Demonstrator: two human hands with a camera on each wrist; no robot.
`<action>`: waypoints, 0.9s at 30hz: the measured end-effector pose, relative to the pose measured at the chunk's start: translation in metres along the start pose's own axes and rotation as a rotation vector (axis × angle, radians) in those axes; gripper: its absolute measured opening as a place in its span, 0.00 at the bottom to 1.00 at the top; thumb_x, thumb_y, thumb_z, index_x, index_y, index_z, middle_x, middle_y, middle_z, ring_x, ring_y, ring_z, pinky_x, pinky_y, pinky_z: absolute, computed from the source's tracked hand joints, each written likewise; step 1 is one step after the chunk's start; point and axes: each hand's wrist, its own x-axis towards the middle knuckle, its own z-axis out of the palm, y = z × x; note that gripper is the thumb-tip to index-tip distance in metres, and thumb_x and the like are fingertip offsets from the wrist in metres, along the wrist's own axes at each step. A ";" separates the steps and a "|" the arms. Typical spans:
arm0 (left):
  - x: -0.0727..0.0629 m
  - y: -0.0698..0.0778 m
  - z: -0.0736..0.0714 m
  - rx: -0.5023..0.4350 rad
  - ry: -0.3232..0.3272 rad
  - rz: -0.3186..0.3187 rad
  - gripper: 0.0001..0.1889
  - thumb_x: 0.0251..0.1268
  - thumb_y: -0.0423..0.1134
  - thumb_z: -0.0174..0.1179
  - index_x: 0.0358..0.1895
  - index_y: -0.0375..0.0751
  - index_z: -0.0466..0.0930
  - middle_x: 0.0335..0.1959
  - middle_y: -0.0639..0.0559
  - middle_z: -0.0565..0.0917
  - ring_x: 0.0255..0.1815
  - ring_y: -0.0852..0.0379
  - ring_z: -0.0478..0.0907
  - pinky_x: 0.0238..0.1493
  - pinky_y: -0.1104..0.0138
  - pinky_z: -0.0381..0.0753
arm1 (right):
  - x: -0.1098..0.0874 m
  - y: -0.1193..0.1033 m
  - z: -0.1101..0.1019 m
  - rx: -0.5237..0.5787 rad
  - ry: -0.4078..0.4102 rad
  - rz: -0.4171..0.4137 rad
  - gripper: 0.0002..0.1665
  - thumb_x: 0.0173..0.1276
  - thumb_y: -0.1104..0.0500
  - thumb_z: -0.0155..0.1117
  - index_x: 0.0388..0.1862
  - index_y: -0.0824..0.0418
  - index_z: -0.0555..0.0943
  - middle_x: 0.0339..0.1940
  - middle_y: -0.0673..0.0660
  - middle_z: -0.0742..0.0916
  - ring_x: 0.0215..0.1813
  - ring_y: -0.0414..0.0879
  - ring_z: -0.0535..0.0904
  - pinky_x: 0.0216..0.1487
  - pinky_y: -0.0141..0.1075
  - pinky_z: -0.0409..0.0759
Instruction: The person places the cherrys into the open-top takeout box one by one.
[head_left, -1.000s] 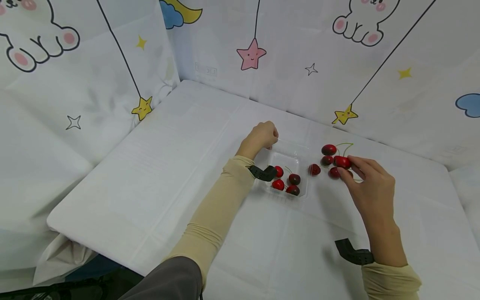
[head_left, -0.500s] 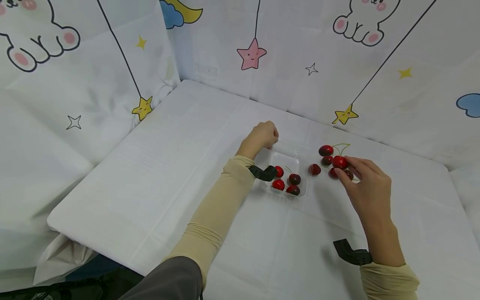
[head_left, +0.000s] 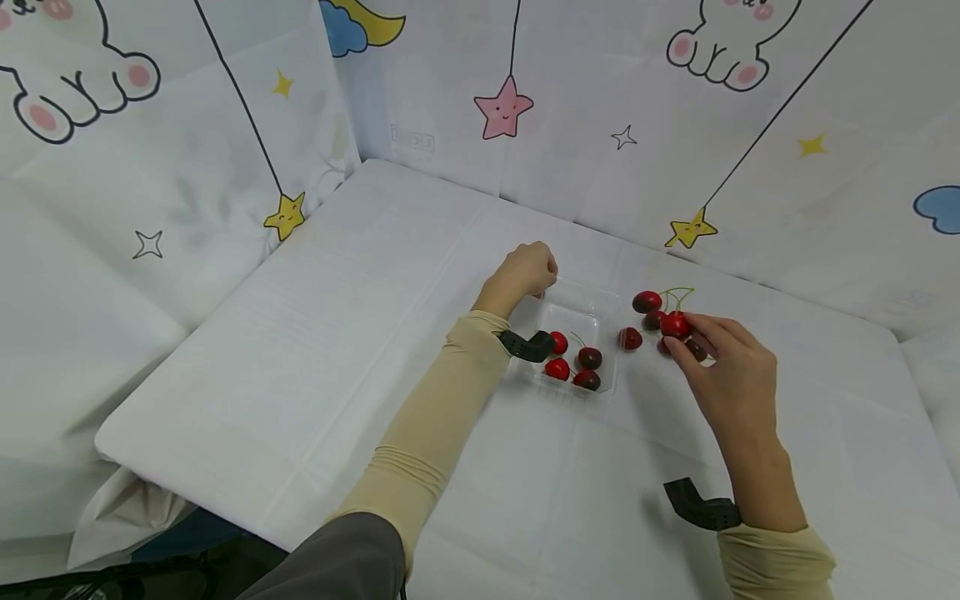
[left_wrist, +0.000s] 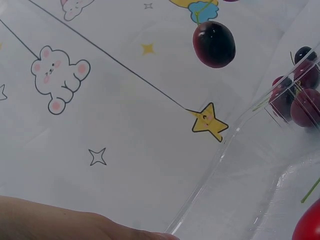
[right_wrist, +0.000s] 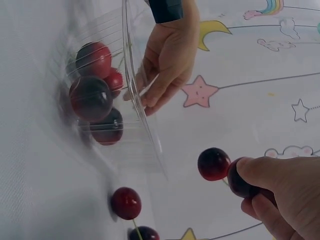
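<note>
My left hand [head_left: 527, 268] pinches the far left rim of a clear plastic box [head_left: 573, 315]. Several red and dark red cherries [head_left: 589, 358] lie in the box near its front. To the right, my right hand [head_left: 738, 367] holds a bright red cherry [head_left: 676, 324] between thumb and fingers. A second cherry [head_left: 647, 302] is joined to it by thin green stems and hangs in the air in the right wrist view, beside the held one. Below these, a loose cherry [head_left: 630, 338] sits just right of the box, and a dark cherry [head_left: 696, 349] shows by my right fingertips.
The box stands on a white-covered table [head_left: 300, 333], towards its back. Behind rises a white cloth backdrop [head_left: 585, 183] printed with stars and bears. Each wrist carries a black camera mount [head_left: 701, 506].
My right hand has moved slightly left towards the box, bringing the joined cherries with it. The left hand and the box have stayed where they were.
</note>
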 end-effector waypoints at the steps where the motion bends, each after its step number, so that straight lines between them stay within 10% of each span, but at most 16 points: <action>1: 0.000 0.000 0.000 0.000 0.001 -0.001 0.13 0.69 0.37 0.52 0.53 0.42 0.80 0.43 0.51 0.83 0.29 0.61 0.79 0.37 0.69 0.77 | 0.000 0.000 0.000 -0.001 -0.001 0.000 0.25 0.56 0.65 0.72 0.54 0.65 0.81 0.46 0.63 0.84 0.41 0.57 0.84 0.42 0.05 0.55; 27: 0.002 -0.001 0.001 0.009 0.006 0.000 0.13 0.70 0.38 0.52 0.53 0.42 0.80 0.42 0.51 0.83 0.29 0.61 0.79 0.37 0.69 0.76 | -0.001 0.000 0.005 0.013 -0.015 -0.016 0.25 0.55 0.65 0.73 0.54 0.66 0.81 0.46 0.63 0.84 0.41 0.57 0.85 0.42 0.05 0.56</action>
